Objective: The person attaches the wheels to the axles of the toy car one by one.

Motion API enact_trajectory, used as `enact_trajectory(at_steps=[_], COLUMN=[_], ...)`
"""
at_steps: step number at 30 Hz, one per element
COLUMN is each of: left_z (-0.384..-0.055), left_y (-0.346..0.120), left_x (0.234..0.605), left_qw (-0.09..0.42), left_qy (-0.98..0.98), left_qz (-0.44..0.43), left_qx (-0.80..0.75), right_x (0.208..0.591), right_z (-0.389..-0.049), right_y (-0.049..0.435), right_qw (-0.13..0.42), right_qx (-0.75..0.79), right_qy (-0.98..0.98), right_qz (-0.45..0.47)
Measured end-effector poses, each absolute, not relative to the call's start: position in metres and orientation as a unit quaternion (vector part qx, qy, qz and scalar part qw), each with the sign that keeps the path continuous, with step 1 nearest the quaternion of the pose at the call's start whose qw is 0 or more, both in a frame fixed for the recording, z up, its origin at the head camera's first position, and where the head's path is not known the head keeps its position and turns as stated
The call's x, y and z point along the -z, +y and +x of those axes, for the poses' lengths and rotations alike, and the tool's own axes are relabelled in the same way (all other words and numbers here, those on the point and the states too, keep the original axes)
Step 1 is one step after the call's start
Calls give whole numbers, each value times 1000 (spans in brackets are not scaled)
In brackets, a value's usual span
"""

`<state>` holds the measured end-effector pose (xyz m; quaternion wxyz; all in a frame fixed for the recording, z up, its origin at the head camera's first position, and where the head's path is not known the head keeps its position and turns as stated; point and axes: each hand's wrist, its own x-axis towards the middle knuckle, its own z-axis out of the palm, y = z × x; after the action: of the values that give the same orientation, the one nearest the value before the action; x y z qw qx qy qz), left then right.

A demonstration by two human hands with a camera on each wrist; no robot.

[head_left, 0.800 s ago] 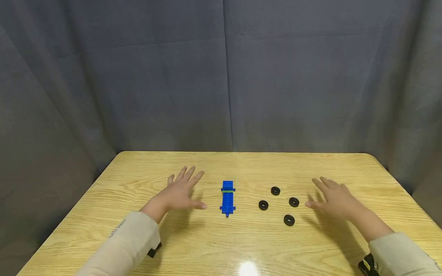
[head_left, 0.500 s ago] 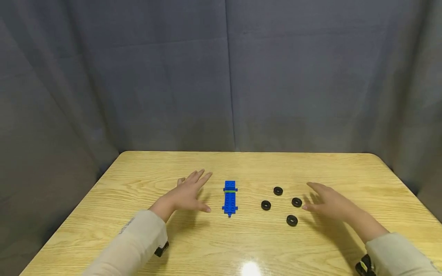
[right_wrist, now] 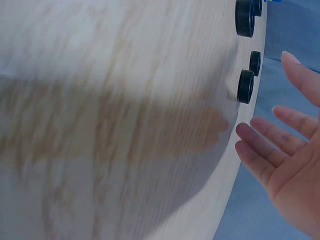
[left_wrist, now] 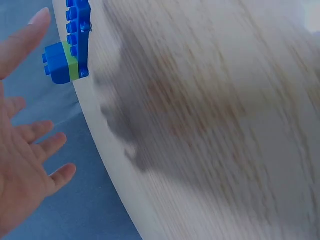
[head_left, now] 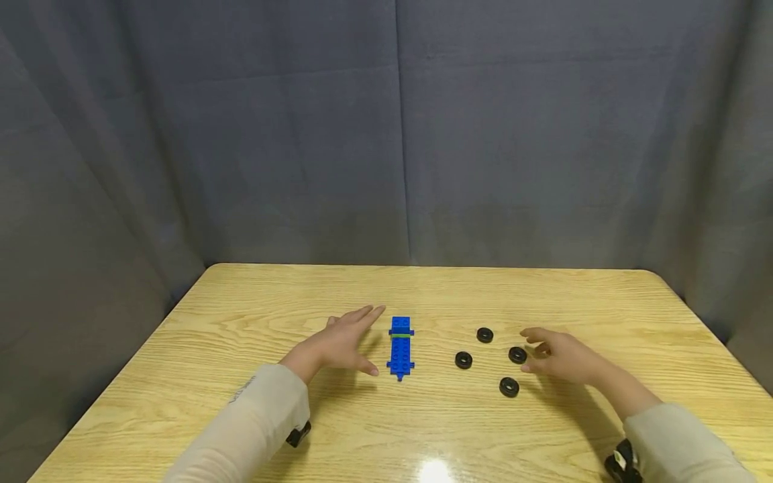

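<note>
A blue toy-brick car base (head_left: 400, 352) with a green strip and short axle pegs lies mid-table. To its left, my left hand (head_left: 343, 343) hovers with fingers spread and thumb toward the base, holding nothing. In the left wrist view the base (left_wrist: 77, 37) shows its studs and a raised blue block at one end. My right hand (head_left: 558, 355) hangs over the table with fingers loosely bent, its fingertips right beside the nearest black toy tire (head_left: 517, 355). Three other tires lie close by, including a front tire (head_left: 509, 387), a left tire (head_left: 463, 360) and a back tire (head_left: 485, 335).
The pale wood table (head_left: 272, 288) has rounded back corners, and a grey curtain (head_left: 302, 147) hangs behind and along both sides. Dark camera units (head_left: 623, 463) sit under the sleeves at the wrists. A light reflection shines near the front.
Both hands have moved inward: the left toward the blue car base, the right toward the nearest tire with its fingers bending more. The base and tires stay in place on the table.
</note>
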<state>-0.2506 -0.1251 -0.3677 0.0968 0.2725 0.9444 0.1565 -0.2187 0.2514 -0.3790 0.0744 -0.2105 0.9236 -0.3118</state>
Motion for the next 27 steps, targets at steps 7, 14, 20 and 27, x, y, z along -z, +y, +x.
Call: enact_trajectory(at_steps=[7, 14, 20, 27], left_z=[-256, -258, -261, -264], left_y=[-116, -108, -102, -99], left_x=[371, 374, 378, 380], left_qw=[99, 105, 117, 121], left_qy=[943, 941, 939, 938], left_qz=[282, 289, 291, 295], left_qx=[-148, -142, -139, -134], right_x=[380, 381, 387, 389], right_z=[-224, -229, -232, -234], right_y=[255, 256, 250, 245], right_qw=[78, 93, 96, 92], right_qx=[324, 349, 338, 300], right_qy=[916, 904, 907, 923], right_qz=[-222, -229, -231, -223])
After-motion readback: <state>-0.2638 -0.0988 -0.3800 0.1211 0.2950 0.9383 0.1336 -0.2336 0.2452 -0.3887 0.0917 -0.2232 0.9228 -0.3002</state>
